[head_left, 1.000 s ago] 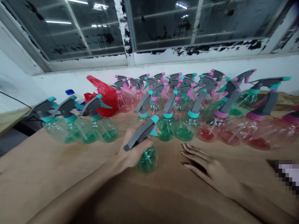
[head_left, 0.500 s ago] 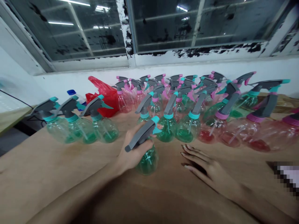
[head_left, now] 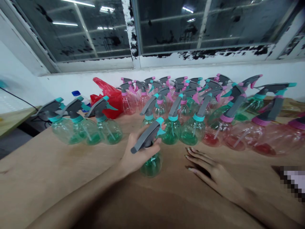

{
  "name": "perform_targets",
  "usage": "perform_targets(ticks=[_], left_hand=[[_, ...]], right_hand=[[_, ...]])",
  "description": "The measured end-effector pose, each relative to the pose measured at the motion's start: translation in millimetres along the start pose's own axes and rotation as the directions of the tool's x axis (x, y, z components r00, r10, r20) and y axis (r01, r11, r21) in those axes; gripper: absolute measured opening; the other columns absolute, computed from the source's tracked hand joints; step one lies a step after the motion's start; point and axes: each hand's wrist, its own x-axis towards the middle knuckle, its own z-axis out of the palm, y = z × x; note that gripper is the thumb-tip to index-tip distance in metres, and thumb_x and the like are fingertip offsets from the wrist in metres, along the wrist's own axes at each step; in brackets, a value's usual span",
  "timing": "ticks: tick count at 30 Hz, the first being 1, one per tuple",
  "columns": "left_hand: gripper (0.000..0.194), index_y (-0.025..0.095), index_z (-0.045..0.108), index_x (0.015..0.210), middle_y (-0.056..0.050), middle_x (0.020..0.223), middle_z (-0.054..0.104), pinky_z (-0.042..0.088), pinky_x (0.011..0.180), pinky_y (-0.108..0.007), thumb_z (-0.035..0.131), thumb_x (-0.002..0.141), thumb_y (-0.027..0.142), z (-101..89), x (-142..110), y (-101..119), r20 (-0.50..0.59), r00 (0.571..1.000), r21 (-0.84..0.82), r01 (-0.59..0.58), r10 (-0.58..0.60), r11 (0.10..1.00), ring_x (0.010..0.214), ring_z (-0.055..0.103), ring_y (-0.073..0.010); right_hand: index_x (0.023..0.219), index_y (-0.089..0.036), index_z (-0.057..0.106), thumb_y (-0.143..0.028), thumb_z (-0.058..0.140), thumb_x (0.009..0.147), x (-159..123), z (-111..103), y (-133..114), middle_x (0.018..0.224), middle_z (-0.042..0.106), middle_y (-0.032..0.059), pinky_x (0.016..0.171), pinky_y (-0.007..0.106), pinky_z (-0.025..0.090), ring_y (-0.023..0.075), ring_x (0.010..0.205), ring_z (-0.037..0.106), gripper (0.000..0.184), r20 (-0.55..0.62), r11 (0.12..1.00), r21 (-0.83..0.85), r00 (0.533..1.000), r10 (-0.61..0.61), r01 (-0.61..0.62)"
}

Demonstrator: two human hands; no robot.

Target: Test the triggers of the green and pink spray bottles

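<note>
Window (head_left: 171,28) filled the far side, white wall (head_left: 62,84) under it. Table (head_left: 35,178) below, running up to the wall.

Bottles next. A large crowd (head_left: 171,133) stood mid-table to the right, green and pink mixed, none of them held. Three green ones (head_left: 109,132) stood in a row at left, well apart from the crowd. One bottle (head_left: 152,167), green, was in hand in the gap between, nearer the person, seemingly resting on the table. Judged partway: those I could make out clearly all wore spray heads, and the near ones had a little coloured liquid at the bottom; the held bottle was not yet let go. Which group counted as done, I could not tell.

Left hand (head_left: 138,154) wrapped around the bottle's neck, under its grey spray head (head_left: 146,136). Right hand (head_left: 218,173) lay on the table, fingers stretched and a little apart, gripping nothing.

In the way: the crowd's front row, just beyond the held bottle, screened those behind. Red bag (head_left: 113,105) sat behind the left three. Smaller: a blue cap (head_left: 76,93) beside the bag.
</note>
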Motion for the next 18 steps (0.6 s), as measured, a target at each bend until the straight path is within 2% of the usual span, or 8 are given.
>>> perform_targets(ticks=[4, 7, 9, 13, 15, 18], left_hand=[[0.014, 0.020, 0.060, 0.074, 0.000, 0.066, 0.064, 0.050, 0.056, -0.030, 0.064, 0.069, 0.033, 4.1, -5.2, -0.9, -0.036, 0.998, 0.071, 0.044, -0.042, 0.996, 0.061, 0.061, -0.0177], [0.016, 0.020, 0.062, 0.069, -0.001, 0.060, 0.062, 0.050, 0.059, -0.034, 0.064, 0.070, 0.035, 4.9, -7.3, -3.5, -0.019, 0.999, 0.110, 0.047, -0.046, 0.993, 0.063, 0.063, -0.0213], [0.019, 0.020, 0.063, 0.078, -0.001, 0.064, 0.063, 0.051, 0.061, -0.035, 0.064, 0.070, 0.037, 2.1, -7.0, -2.8, 0.005, 1.000, 0.142, 0.015, -0.016, 0.990, 0.066, 0.063, -0.0223], [0.050, 0.023, 0.050, 0.113, -0.004, 0.101, 0.065, 0.051, 0.079, -0.037, 0.069, 0.068, 0.036, -8.6, -6.7, -1.2, 0.065, 0.994, 0.145, -0.094, 0.085, 0.985, 0.089, 0.062, -0.0230], [0.055, 0.022, 0.047, 0.116, -0.006, 0.109, 0.062, 0.049, 0.084, -0.039, 0.070, 0.067, 0.035, -13.5, -9.8, -4.3, 0.090, 0.987, 0.151, -0.144, 0.132, 0.978, 0.098, 0.060, -0.0246], [0.049, 0.021, 0.049, 0.113, -0.007, 0.107, 0.063, 0.049, 0.085, -0.041, 0.065, 0.069, 0.035, -19.3, -19.9, -12.4, 0.157, 0.972, 0.184, -0.205, 0.177, 0.961, 0.098, 0.059, -0.0264]], right_hand=[[0.126, -0.025, 0.051, -0.036, 0.047, 0.089, 0.2, -0.8, -0.6, 0.131, 0.053, 0.0040, 0.101, 0.047, 0.040, 0.0240, 0.126, 0.041, 0.039, -0.014, 1.000, 0.011, 1.000, -0.003, 0.003], [0.127, -0.023, 0.050, -0.036, 0.046, 0.089, 0.3, -1.0, -0.1, 0.134, 0.050, 0.0041, 0.103, 0.046, 0.038, 0.0233, 0.127, 0.039, 0.040, 0.017, 1.000, 0.006, 1.000, -0.011, 0.011], [0.127, -0.022, 0.050, -0.037, 0.046, 0.089, 0.4, -1.0, 0.0, 0.135, 0.049, 0.0046, 0.103, 0.045, 0.038, 0.0231, 0.127, 0.039, 0.040, 0.025, 1.000, 0.004, 1.000, -0.004, 0.004], [0.125, -0.022, 0.052, -0.038, 0.046, 0.089, 0.9, -1.3, -0.8, 0.134, 0.050, 0.0047, 0.103, 0.045, 0.038, 0.0228, 0.127, 0.040, 0.040, 0.014, 1.000, 0.007, 1.000, 0.009, -0.009], [0.126, -0.022, 0.051, -0.038, 0.046, 0.089, 1.2, -1.7, -1.3, 0.134, 0.050, 0.0045, 0.104, 0.045, 0.037, 0.0227, 0.127, 0.040, 0.040, 0.017, 1.000, 0.007, 1.000, 0.002, -0.003], [0.126, -0.022, 0.051, -0.037, 0.046, 0.090, 1.3, -2.2, -1.9, 0.134, 0.050, 0.0043, 0.103, 0.046, 0.038, 0.0225, 0.127, 0.040, 0.040, 0.015, 1.000, 0.006, 1.000, -0.004, 0.004]])
